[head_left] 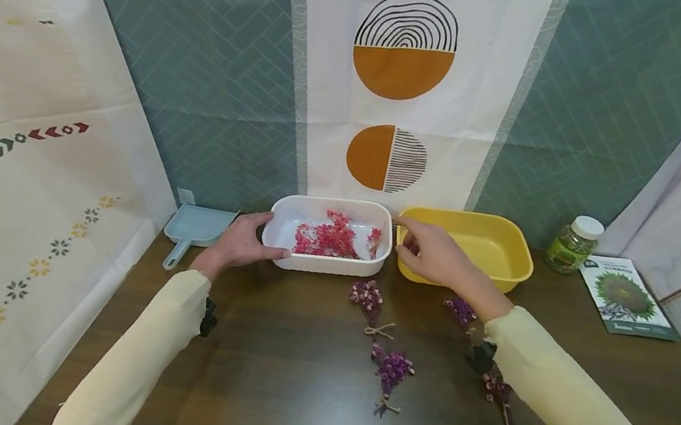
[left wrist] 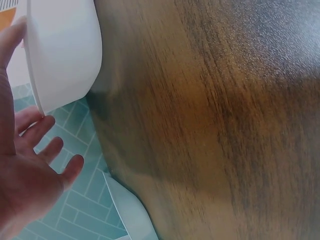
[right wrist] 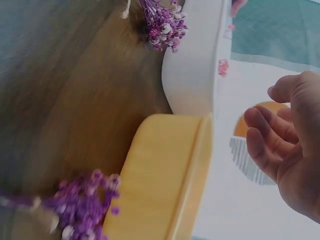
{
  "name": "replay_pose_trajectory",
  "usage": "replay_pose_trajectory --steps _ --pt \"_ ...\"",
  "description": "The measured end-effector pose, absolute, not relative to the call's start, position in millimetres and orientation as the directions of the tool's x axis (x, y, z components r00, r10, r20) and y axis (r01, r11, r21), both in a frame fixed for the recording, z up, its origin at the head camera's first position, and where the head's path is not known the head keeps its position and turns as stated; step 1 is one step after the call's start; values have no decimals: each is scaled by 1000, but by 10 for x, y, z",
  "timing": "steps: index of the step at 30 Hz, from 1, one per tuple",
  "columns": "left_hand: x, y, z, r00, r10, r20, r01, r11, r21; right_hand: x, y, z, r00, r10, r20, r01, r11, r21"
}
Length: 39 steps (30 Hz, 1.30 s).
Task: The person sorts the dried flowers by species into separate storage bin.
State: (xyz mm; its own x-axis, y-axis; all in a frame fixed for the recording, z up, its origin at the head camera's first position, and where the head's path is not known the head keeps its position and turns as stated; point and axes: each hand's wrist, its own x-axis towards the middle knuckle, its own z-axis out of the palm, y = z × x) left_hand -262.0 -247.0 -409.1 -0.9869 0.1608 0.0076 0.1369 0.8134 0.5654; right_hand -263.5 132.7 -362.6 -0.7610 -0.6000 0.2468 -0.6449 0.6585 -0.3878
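Note:
At the left end of a white plastic tub (head_left: 331,266), my left hand (head_left: 242,239) holds the rim, thumb along the front and fingers toward the back corner. Red-pink dried flowers (head_left: 332,238) lie inside this tub. My right hand (head_left: 432,250) hovers with loosely bent fingers where the white tub meets a yellow plastic tub (head_left: 501,229). Nothing shows between its fingers in the right wrist view. On the table in front lie purple dried flower bunches: one (head_left: 367,301) tied with twine, another (head_left: 392,370) nearer, and more (head_left: 461,310) partly hidden under the right forearm.
A light blue dustpan (head_left: 201,224) lies left of the white tub. Right of the yellow tub stand a clear jar (head_left: 570,245) with a white lid and a flat packet (head_left: 626,297) with a round flower picture. A patterned cloth (head_left: 394,100) hangs behind the dark wooden table (head_left: 269,382).

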Motion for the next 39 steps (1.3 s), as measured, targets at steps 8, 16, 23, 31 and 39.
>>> replay_pose_trajectory --steps 8,16,23,31,39 --pt "-2611 -2505 -4054 -985 173 3 143 802 581 -2412 1699 -3558 -789 -571 229 -610 678 -410" --pt "-2587 -2493 -4024 -982 188 -14 139 774 618 -2373 2052 -3574 -805 -542 243 -589 675 -444" --pt "-2592 -2443 -3996 -979 203 -1 156 755 637 -2322 2302 -3579 -818 -501 284 -575 695 -430" --pt "-2600 -2394 -4011 -981 196 -3 151 766 625 -2281 2559 -3623 -844 -431 318 -534 731 -425" --pt "-2449 -2359 -4026 -968 39 249 164 847 506 -2253 2866 -3683 -868 -361 341 -487 753 -443"
